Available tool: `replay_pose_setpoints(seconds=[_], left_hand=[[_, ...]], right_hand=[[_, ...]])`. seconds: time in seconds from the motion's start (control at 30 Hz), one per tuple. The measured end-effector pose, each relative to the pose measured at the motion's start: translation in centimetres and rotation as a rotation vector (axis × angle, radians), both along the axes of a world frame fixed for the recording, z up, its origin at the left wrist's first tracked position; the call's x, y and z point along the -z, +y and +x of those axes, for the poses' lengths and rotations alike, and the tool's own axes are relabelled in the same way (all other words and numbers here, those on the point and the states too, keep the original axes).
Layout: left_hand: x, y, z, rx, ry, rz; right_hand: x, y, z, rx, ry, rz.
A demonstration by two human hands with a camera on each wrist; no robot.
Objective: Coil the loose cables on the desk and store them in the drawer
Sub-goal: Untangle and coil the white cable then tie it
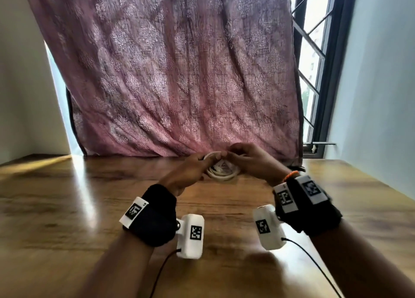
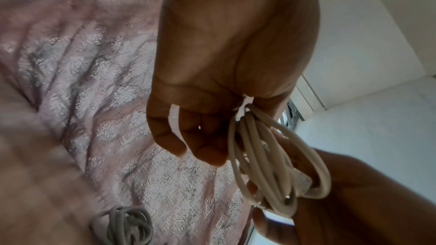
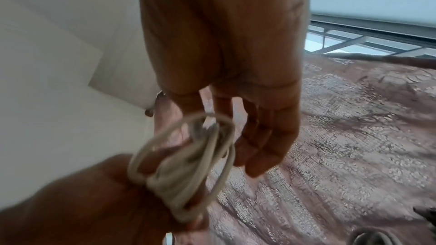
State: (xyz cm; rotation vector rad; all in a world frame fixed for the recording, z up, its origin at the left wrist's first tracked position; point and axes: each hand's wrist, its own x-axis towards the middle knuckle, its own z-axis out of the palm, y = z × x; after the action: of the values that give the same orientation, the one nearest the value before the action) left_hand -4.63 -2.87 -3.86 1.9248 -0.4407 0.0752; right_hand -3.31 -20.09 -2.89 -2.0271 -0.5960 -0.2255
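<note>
A white cable (image 1: 222,176) wound into a small coil hangs between both hands just above the far edge of the wooden desk (image 1: 89,207). My left hand (image 1: 193,167) pinches one side of the coil (image 2: 271,156) with thumb and forefinger, the other fingers curled. My right hand (image 1: 251,160) pinches the opposite side of the loops (image 3: 188,156), its remaining fingers hanging loose. In the left wrist view a second, grey coiled cable (image 2: 122,224) lies low against the curtain; its edge (image 3: 368,236) shows in the right wrist view. No drawer is in view.
A pink patterned curtain (image 1: 179,73) hangs right behind the hands at the desk's back edge. A barred window (image 1: 314,61) stands at the right, with a pale wall (image 1: 381,73) beside it. Thin black wires (image 1: 314,259) run from the wrist cameras across the near desk.
</note>
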Motion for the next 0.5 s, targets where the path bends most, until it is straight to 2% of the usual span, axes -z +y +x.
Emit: replay_pose_setpoints(seconds=[0.07,0.17,0.33,0.5], left_hand=[[0.3,0.3,0.2,-0.007,0.028,-0.06],[0.4,0.2,0.0,0.001,0.057,-0.088],[0.5,0.1,-0.8,0.088,0.181,-0.23],[0.6,-0.4,-1.2,0.164,0.279,-0.302]], right_hand=[[-0.3,-0.9,-0.9,-0.051,0.075,0.009],[-0.4,-1.5,-1.7,-0.016,0.069,0.011],[-0.4,-1.7,-2.2,0.103,-0.098,-0.188],[-1.3,-2.8,-2.6,-0.063,-0.125,-0.318]])
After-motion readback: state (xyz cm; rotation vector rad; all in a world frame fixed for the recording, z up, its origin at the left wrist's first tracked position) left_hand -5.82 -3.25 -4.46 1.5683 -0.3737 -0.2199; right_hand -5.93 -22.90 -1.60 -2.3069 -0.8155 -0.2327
